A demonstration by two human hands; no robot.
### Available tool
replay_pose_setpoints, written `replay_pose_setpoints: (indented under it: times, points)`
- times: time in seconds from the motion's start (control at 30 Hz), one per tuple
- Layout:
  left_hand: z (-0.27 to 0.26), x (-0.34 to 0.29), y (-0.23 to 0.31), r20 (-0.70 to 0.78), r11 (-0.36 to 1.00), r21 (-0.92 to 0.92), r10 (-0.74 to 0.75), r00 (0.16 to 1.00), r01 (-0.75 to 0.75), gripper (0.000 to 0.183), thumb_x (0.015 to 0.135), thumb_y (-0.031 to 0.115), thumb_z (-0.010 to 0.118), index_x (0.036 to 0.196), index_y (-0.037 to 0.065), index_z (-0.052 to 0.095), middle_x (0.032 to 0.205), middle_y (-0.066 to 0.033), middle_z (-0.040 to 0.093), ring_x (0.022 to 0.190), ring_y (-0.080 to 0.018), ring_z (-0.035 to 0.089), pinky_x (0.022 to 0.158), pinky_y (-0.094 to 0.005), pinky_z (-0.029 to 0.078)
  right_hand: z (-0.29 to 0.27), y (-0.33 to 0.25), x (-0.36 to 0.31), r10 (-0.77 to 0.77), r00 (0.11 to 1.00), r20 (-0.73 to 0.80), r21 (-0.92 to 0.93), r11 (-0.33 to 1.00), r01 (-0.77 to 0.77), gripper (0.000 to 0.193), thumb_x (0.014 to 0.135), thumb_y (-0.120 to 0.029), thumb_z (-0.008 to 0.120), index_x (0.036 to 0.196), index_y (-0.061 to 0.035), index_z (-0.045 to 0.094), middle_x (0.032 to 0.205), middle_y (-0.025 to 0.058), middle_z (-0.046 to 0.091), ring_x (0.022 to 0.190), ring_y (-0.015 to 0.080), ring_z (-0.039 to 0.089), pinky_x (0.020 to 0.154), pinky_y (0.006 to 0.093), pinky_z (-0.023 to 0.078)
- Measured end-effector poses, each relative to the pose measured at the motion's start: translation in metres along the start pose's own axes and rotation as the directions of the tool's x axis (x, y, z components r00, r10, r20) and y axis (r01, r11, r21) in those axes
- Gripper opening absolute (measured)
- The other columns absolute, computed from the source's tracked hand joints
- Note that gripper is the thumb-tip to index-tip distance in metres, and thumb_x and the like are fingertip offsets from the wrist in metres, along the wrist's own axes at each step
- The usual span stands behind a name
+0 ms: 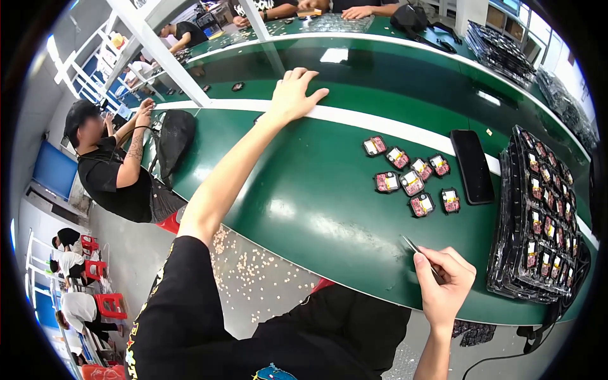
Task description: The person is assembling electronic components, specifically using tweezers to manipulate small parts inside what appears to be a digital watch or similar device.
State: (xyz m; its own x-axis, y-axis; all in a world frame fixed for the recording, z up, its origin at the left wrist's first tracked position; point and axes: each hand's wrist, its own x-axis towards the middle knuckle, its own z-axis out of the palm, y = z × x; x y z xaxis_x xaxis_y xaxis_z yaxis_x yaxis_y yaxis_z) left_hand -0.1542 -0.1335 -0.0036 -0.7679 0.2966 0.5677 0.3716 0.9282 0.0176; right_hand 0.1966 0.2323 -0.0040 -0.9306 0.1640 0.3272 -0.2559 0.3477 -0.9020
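Note:
My left hand (294,95) reaches out over the white rail (354,119), fingers spread, with nothing seen in it. A small dark piece (258,118) lies partly hidden beside that wrist. Low over the near part of the green table (304,221), my right hand (443,275) pinches a pair of thin metal tweezers (415,246), tips pointing up and left. Ahead of it several small black-cased electronic modules (411,182) with pink, white and yellow parts lie in a loose group. A black smartphone (472,166) lies to their right.
Stacked black trays (532,221) filled with similar modules stand at the right edge. Beyond the rail runs a green belt (367,82) carrying a few dark pieces (237,87). A co-worker (107,164) sits at the left by a black bag (176,142). Small pale bits litter the floor (253,272).

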Motion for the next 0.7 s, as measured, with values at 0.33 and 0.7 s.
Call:
replay_pose_setpoints:
  times: [0.33,0.7]
  points:
    - [0.016,0.005,-0.066,0.043,0.959,-0.062,-0.276,0.960,0.278,0.035,0.100,0.024,0.080,0.126,0.002,0.074,0.118,-0.0213,0.072,0.112,-0.0386,0.070,0.102,-0.0477,0.057,0.002,0.001,-0.006,-0.004,1.000,0.025,0.008,1.000,0.004,0.008,0.092,0.009,0.082,0.099,0.0075,0.083,0.075,-0.0014,0.061,0.064,0.0014,0.047,0.056,0.0200,0.031]
    - [-0.113,-0.129,0.122,0.285,0.579,-0.814,0.457,0.843,-0.039,0.060,0.091,0.006,0.083,0.149,0.004,0.065,0.138,-0.0156,0.070,0.127,-0.0336,0.068,0.111,-0.0439,0.054,0.003,0.002,0.001,-0.037,0.999,0.012,-0.039,0.999,0.037,0.016,0.087,0.006,0.086,0.102,0.0037,0.085,0.069,0.0017,0.064,0.058,0.0043,0.048,0.053,0.0239,0.032]
